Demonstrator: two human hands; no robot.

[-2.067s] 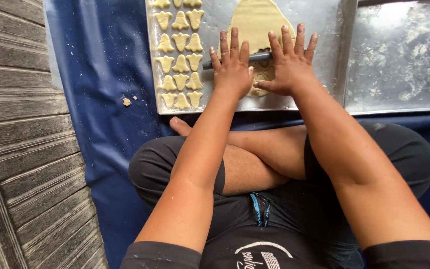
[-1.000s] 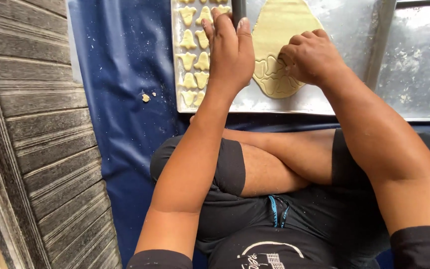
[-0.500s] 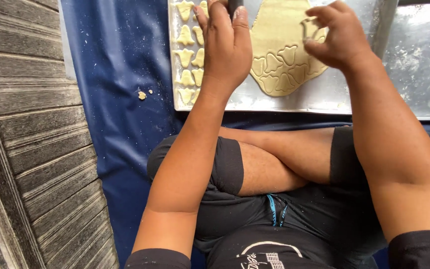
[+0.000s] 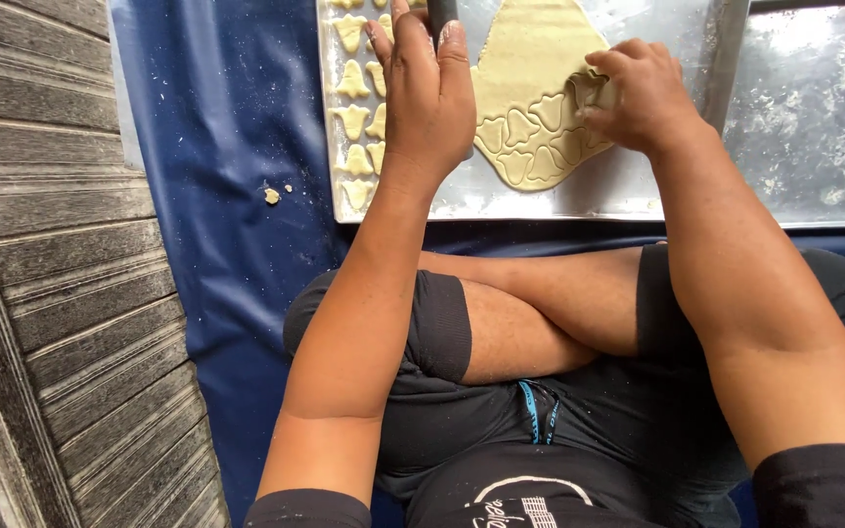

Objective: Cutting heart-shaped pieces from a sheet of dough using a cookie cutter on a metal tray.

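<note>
A person sits cross-legged on a dark blue plastic sheet point(image 4: 217, 147), facing a shiny metal tray point(image 4: 628, 186) dusted with flour. On the tray lies a flat, pale yellow sheet of dough point(image 4: 530, 59), smooth and thin, roughly teardrop-shaped, with its long axis running from the near edge of the tray toward the far edge. Its near end is scored with bell-like outlines pressed side by side. The right hand point(image 4: 638, 93) is curled, fingertips pinched on a small cutter at the right side of the dough; the cutter itself is mostly hidden under the fingers. The left hand point(image 4: 427, 93) rests palm down at the left edge of the dough, fingers stretched over a dark rod point(image 4: 440, 12) that pokes out at the top edge; whether it grips the rod cannot be told. Along the tray's left edge, cut cookie shapes point(image 4: 354, 122) lie in neat rows, bell-like and matte. A crumb of dough point(image 4: 272, 196) sits on the blue sheet near the tray's left corner. Weathered grey wooden planks point(image 4: 41, 244) run along the left.
</note>
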